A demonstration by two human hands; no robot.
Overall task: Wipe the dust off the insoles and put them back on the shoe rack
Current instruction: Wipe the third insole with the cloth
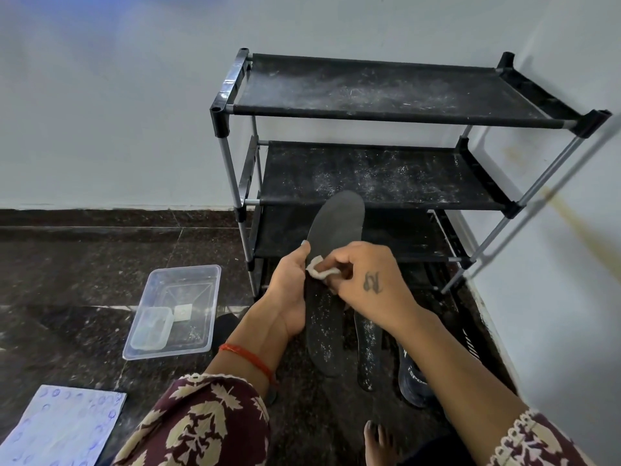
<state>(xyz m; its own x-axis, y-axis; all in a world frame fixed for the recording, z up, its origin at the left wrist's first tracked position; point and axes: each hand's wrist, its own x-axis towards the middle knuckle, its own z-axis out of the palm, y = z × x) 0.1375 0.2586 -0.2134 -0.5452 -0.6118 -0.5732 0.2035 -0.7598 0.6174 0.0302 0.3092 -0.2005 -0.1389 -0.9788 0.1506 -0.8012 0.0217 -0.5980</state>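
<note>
- The left hand, just left of frame centre, grips the long edge of a dark insole, thumb up along its side and fingers curled behind it.
- The right hand pinches a small white wad of cloth or tissue against the middle of that insole; a dark tattoo mark sits on the back of this hand, its shape not readable as letters.
- The insole's upper half looks clean and matt; the lower half, below the wad, carries white dust specks, so by my reading the wiping is about half done.
- A second insole, also dusty, lies on the floor just right of the held one, beside a dark shoe at lower right.
- The shoe shows white lettering, partly hidden; only "SPO" can be made out.
- The shoe rack stands in the upper right of the frame, its black fabric shelves heavily dusted.
- A clear plastic tub with a smaller container inside sits on the dark floor at left; a patterned pale sheet lies at lower left.
- Risks, as I judge them: the small wad may saturate and smear dust rather than lift it; loosened dust could fall onto the floor insole; a cleaned insole set on those dusty shelves would pick up dust again.
</note>
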